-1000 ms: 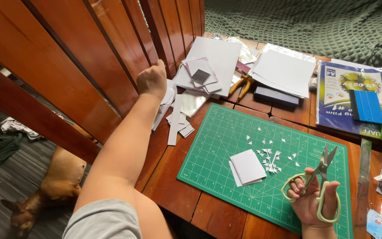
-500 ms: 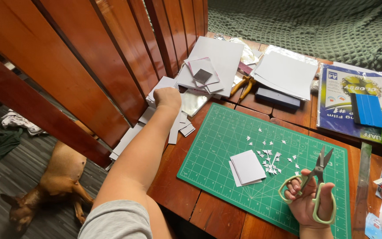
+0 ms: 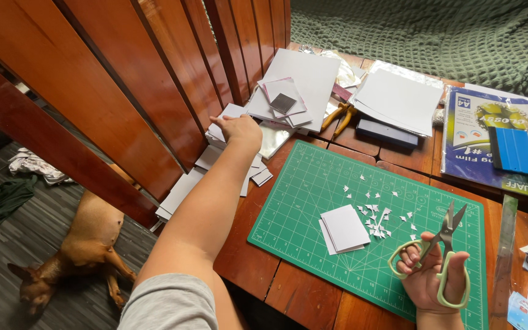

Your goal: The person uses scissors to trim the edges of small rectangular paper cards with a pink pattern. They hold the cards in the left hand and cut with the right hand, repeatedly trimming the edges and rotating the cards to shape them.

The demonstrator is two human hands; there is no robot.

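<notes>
My left hand point(image 3: 241, 129) reaches to the table's left edge and closes on a white paper piece point(image 3: 224, 122) from a loose pile of white offcuts point(image 3: 206, 160) beside the wooden railing. My right hand point(image 3: 433, 280) holds pale green scissors point(image 3: 430, 255) with blades pointing up, over the near right corner of a green cutting mat point(image 3: 313, 183). On the mat lie a small stack of white paper squares point(image 3: 343, 228) and several tiny white paper scraps point(image 3: 375, 215).
Behind the mat lie white sheets point(image 3: 304, 76), yellow-handled pliers point(image 3: 340, 116), a dark flat box point(image 3: 389, 131), a blue film package point(image 3: 490, 137) with a blue squeegee point(image 3: 513, 150). A metal ruler point(image 3: 504, 244) lies at right. A brown dog point(image 3: 77, 250) lies on the floor below.
My left hand came down from the raised position by the railing onto the pile of white offcuts and took hold of a piece. The right hand with the scissors stayed in place.
</notes>
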